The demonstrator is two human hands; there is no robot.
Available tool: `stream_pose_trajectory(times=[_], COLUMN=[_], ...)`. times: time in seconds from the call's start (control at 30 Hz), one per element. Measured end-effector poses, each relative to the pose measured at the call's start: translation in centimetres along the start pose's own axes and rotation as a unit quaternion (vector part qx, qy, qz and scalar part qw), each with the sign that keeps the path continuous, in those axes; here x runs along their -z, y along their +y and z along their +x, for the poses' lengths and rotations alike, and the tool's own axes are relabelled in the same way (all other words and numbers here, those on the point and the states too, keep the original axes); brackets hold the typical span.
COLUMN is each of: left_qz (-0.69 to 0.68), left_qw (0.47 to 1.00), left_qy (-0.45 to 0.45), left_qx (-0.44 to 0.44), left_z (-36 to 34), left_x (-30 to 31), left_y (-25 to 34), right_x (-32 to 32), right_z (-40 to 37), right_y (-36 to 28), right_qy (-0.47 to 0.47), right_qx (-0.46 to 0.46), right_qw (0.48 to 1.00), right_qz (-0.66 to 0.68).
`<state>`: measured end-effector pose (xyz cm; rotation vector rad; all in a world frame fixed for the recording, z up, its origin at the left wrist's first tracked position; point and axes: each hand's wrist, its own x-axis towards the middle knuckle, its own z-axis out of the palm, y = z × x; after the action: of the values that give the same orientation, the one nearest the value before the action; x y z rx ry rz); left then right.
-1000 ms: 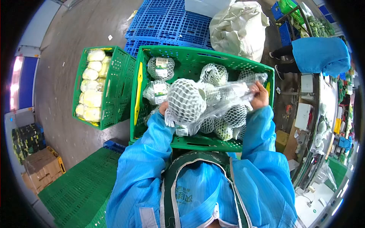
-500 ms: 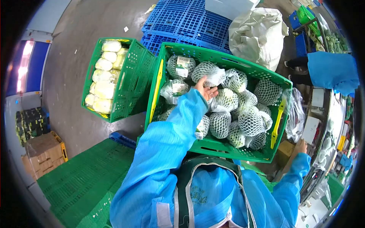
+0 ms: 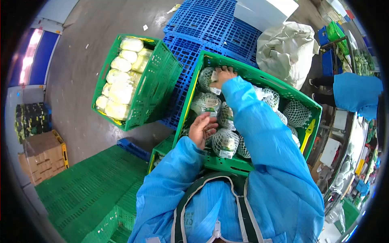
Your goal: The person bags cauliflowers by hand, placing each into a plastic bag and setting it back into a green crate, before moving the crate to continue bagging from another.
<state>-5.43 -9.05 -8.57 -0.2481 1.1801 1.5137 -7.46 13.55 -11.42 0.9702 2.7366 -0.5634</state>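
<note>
A large green crate (image 3: 279,85) in front of me holds several round vegetables in white foam nets, some with paper labels. My right hand (image 3: 225,77) grips a labelled netted vegetable (image 3: 206,77) in the crate's far left corner, its fingers curled over the right side. Above the crate's left side hovers my left hand (image 3: 202,128), open, fingers apart and holding nothing. A labelled netted vegetable (image 3: 208,103) lies just beyond those fingers, and another netted vegetable (image 3: 225,141) sits to their lower right. My right sleeve covers the middle of the crate.
Left of the crate stands a tilted-looking green crate (image 3: 158,91) of pale wrapped vegetables. Blue pallets (image 3: 198,20) and a white sack (image 3: 285,54) lie beyond. Green crates (image 3: 81,190) fill the lower left. A person in blue (image 3: 356,93) stands at the right, near a cluttered bench.
My right hand has come from the crate's right side to its far left corner. My left hand has drawn back toward me from the netted vegetables. The view has shifted left.
</note>
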Motion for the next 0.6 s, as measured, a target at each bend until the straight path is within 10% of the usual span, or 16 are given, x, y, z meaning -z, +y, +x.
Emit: stream_pose_trajectory(times=[0.17, 0.23, 0.3, 0.4, 0.5, 0.6], left_qz=[-0.036, -0.024, 0.027, 0.033, 0.036, 0.008], left_qw=[0.996, 0.996, 0.995, 0.996, 0.998, 0.999], left_qy=[0.067, 0.071, 0.080, 0.072, 0.049, 0.023], left_qx=[-0.042, -0.046, -0.054, -0.044, -0.035, -0.020], left_z=[3.5, 4.7, 4.6, 4.8, 4.4, 4.0], left_x=[-0.3, -0.3, -0.5, -0.4, -0.2, 0.4], left_y=[1.1, 1.1, 1.5, 1.5, 1.5, 0.9], right_x=[-4.3, -5.9, -3.6, -4.3, -3.2, -4.0], right_z=[-8.1, -5.8, -4.6, -0.9, 2.2, 1.8], right_y=[-1.5, 0.7, 0.9, 2.4, 3.6, 2.4], right_qy=[0.171, 0.184, 0.178, 0.152, 0.016, 0.118], right_qx=[0.192, 0.209, 0.002, 0.057, 0.073, 0.036], right_qw=[0.966, 0.903, 0.858, 0.972, 0.985, 0.991], right_qz=[0.026, 0.327, 0.483, 0.170, 0.158, 0.060])
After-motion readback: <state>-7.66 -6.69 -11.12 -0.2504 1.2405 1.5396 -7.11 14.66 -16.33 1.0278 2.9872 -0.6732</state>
